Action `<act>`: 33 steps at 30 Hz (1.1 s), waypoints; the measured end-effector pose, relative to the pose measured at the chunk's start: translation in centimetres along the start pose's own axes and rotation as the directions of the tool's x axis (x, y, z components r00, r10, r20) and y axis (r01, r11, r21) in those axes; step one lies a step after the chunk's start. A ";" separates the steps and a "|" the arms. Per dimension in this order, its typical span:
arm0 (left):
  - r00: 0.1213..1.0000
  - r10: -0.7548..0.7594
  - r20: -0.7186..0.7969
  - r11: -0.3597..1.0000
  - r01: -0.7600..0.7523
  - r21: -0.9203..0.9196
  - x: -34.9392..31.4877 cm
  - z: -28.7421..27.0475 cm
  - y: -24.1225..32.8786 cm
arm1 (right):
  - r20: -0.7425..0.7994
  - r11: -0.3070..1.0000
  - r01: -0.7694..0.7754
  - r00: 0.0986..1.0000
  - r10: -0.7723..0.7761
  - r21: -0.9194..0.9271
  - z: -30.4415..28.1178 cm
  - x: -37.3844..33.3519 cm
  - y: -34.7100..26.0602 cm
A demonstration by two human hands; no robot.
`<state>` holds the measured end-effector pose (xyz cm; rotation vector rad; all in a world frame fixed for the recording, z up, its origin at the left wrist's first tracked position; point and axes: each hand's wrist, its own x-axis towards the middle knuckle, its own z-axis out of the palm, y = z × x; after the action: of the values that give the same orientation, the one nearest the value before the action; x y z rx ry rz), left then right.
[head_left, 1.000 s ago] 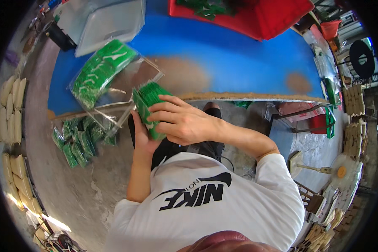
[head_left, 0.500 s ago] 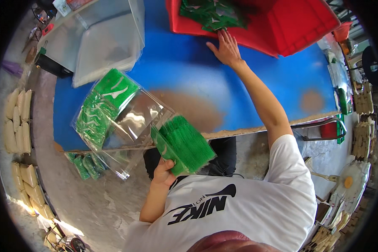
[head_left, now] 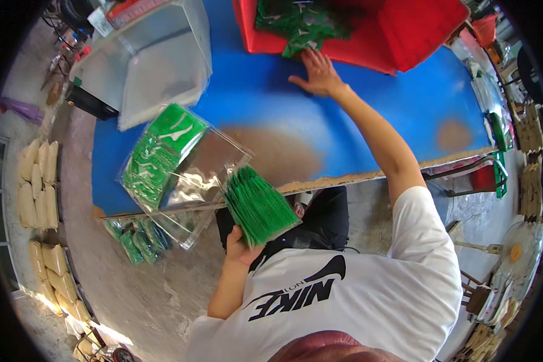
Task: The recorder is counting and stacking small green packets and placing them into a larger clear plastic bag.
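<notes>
Head view: going from left, first cream-coloured sacks (head_left: 37, 190), piled in two groups. Next, by the left end of the blue desk (head_left: 398, 114), a black cylinder (head_left: 92, 104), tilted. Lower, on the grey floor (head_left: 145, 298), some green packs (head_left: 140, 242) in a small heap. On the desk, a translucent box (head_left: 194, 37) with clear sheets (head_left: 157, 81) lying at its mouth; near it, a clear bag (head_left: 202, 172) with green packets (head_left: 157, 151) inside, partly hanging over the front edge. Then left grip (head_left: 239, 248): closed firmly round the lower corner of a thick green stack (head_left: 258, 205), thumb in sight, other fingers mostly hidden. Stack slightly fanned, in the air before the desk edge, above the lap. Further right and up, loose green pieces (head_left: 301, 25) in a red bin (head_left: 419, 33). Right grip (head_left: 321, 77): flat, fingers stretched, thumb well apart, with nothing visibly held; fingertips just beside the lowest green piece at the bin's rim. Cannot tell touching or small gap there. At far right, a round fan (head_left: 516, 253).
</notes>
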<state>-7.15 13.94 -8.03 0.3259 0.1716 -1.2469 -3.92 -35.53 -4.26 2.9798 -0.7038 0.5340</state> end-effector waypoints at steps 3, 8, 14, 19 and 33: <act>0.995 0.067 -0.078 0.994 -0.060 0.089 -0.3 0.9 -0.8 | -0.016 0.999 -0.037 0.999 0.037 -0.003 0.3 -5.1 -5.8; 0.991 0.119 -0.065 0.980 -0.107 0.166 -1.6 0.4 -1.4 | 0.308 0.995 0.050 0.951 -0.020 -0.087 -8.2 -11.8 -14.9; 0.971 0.132 -0.199 0.977 -0.093 0.193 -1.0 0.6 -2.0 | 0.155 0.979 0.018 0.987 -0.050 0.202 -6.3 -13.3 -8.7; 0.969 0.242 -0.053 0.946 -0.224 0.233 -0.4 2.7 -2.1 | 0.147 0.928 0.295 0.932 -0.332 0.226 -11.1 -21.3 -9.0; 0.900 0.385 0.207 0.673 -0.427 0.605 8.2 10.2 -3.2 | -0.275 0.881 0.198 0.958 -0.082 0.429 -18.5 -22.3 -20.0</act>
<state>-8.07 2.27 -1.36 0.8721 -0.3885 -0.8247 -19.75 -6.02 6.50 3.2444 -0.3730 1.1865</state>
